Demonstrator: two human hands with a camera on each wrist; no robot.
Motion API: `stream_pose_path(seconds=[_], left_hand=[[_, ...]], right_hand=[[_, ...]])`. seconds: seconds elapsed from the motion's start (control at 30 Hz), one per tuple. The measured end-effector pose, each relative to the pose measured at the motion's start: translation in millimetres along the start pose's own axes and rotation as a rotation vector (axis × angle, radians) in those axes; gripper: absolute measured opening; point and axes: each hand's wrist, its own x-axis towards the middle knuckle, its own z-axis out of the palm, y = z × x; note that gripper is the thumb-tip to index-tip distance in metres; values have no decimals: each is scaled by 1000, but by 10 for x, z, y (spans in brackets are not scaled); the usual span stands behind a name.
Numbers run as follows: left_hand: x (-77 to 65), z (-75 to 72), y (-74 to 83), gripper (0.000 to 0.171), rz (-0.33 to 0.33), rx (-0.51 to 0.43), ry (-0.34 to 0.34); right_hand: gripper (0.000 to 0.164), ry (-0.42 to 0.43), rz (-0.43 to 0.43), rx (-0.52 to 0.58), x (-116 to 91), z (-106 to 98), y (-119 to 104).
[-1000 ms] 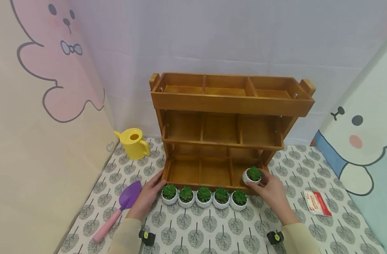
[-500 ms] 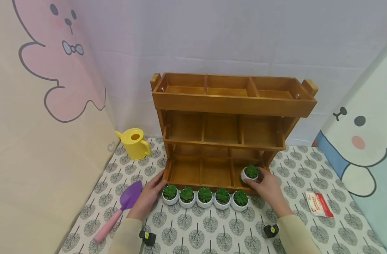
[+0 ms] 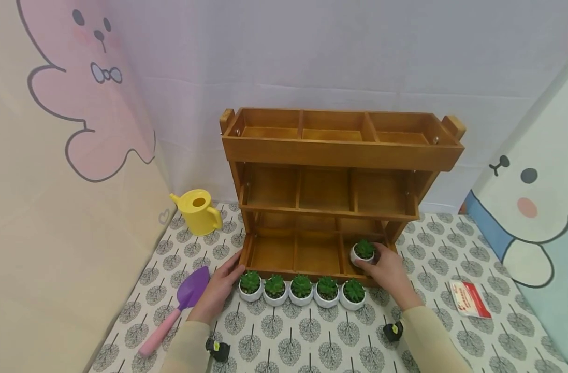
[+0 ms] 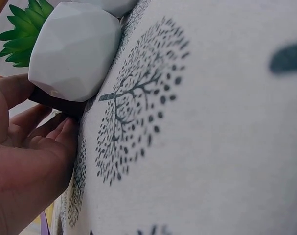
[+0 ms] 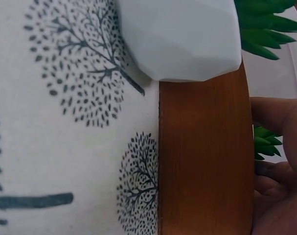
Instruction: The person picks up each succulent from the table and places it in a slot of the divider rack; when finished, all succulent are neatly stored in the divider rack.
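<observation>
The white succulent pot (image 3: 362,253) is pinched by the right hand (image 3: 387,268) at or over the right compartment of the wooden shelf's (image 3: 344,154) lowest tier; whether its base touches cannot be told. It is judged light and stiff, with slippery facets; the wall is better grasped than the leaves. The shelf's front left corner is gripped by the left hand (image 3: 217,289). With the pot as clock centre, access is narrowed by a divider (image 3: 341,254) at nine and the middle tier (image 3: 328,210) at twelve. Five similar pots (image 3: 301,288) are lined up between six and nine; a red-and-white packet (image 3: 470,299) is seen near four.
</observation>
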Motion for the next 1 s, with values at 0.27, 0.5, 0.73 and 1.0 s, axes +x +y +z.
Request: stream_pose_path(seconds=[0.27, 0.5, 0.73, 1.0], left_hand=[[-5, -2, -1, 59, -5, -9, -3], [-16, 2, 15, 58, -1, 19, 2], [-9, 6, 12, 58, -1, 13, 2], [-15, 5, 20, 59, -5, 7, 6]], right_hand=[[75, -5, -11, -12, 41, 61, 39], [75, -4, -12, -19, 24, 80, 44], [74, -12, -9, -11, 14, 66, 36], [77, -4, -30, 28, -35, 2, 7]])
